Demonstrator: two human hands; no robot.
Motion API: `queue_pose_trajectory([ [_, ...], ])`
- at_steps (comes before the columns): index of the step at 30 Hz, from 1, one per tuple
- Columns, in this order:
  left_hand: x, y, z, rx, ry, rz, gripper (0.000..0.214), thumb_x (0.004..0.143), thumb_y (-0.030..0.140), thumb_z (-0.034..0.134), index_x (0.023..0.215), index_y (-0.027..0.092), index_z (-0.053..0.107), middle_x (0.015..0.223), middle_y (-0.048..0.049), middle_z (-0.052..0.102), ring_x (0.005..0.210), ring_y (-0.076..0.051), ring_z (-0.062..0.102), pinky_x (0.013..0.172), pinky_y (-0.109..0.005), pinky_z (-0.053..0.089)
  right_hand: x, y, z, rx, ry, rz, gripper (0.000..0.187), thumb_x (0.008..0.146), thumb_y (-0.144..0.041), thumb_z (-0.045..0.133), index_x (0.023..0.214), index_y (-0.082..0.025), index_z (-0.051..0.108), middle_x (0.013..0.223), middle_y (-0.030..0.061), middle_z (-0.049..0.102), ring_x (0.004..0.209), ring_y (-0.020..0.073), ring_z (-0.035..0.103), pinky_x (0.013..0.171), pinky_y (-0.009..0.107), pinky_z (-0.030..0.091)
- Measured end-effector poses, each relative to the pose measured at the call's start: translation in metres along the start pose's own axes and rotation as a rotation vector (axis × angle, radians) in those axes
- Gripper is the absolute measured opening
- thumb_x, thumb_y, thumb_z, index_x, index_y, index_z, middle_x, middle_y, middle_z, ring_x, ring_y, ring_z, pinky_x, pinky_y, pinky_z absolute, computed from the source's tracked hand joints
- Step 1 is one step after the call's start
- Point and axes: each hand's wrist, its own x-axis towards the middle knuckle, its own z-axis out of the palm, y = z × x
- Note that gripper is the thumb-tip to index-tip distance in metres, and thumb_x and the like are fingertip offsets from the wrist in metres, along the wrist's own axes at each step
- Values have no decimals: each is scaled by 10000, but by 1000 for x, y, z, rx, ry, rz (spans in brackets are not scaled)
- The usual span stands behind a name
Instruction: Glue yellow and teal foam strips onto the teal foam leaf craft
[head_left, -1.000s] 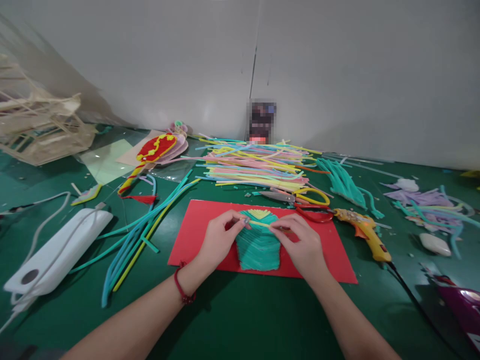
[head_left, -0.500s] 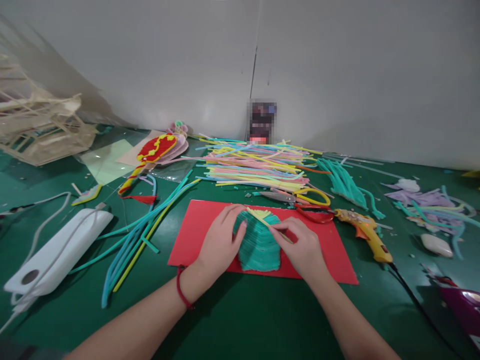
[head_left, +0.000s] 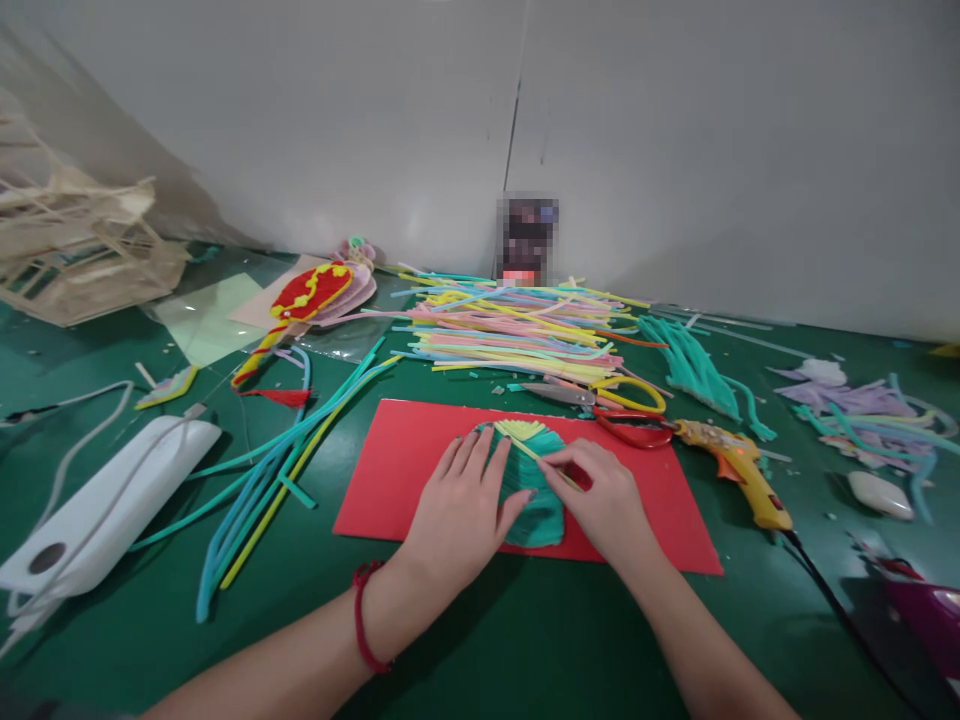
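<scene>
On a red sheet (head_left: 660, 500) lies a teal piece (head_left: 544, 515) built from rows of pipe cleaner, with pale yellow strands fanned at its top. My left hand (head_left: 465, 500) rests flat over the left part of this piece, fingers stretched out and thumb apart, hiding much of it. Between thumb and fingertips, my right hand (head_left: 604, 495) pinches a yellow pipe cleaner (head_left: 529, 450). That strand slants up and left to the fan, where its far end meets the other yellow strands near my left fingertips.
Behind the sheet are scissors (head_left: 630, 400) and a pile of coloured pipe cleaners (head_left: 517, 335). A yellow glue gun (head_left: 739, 470) with its cord lies right. To the left are a white power strip (head_left: 112, 510), loose blue strands (head_left: 247, 500) and a red-and-yellow fan (head_left: 311, 295).
My left hand has flattened and slid over the teal piece, covering more of it. My right hand keeps its pinch on the yellow pipe cleaner, nearly in place.
</scene>
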Motion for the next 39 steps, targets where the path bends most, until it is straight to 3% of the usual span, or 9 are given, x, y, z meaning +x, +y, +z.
queue_pose_trajectory([
  [22,1,3,1,-50,-138,-13,507,928,448,417,1341,159,470,1394,-138,485,1227,-314,482,942,-451,437,0,0,1,-83,-31,-3,176,875,-286,546,730,-210,610,659,2,595,634,151,566,651,294,403],
  [39,2,3,1,-52,-138,-15,483,924,445,430,1333,194,481,1401,-136,473,1205,-314,486,908,-447,437,1,2,-2,-67,-37,13,166,874,-308,540,766,-214,624,669,9,621,618,150,570,618,291,436],
])
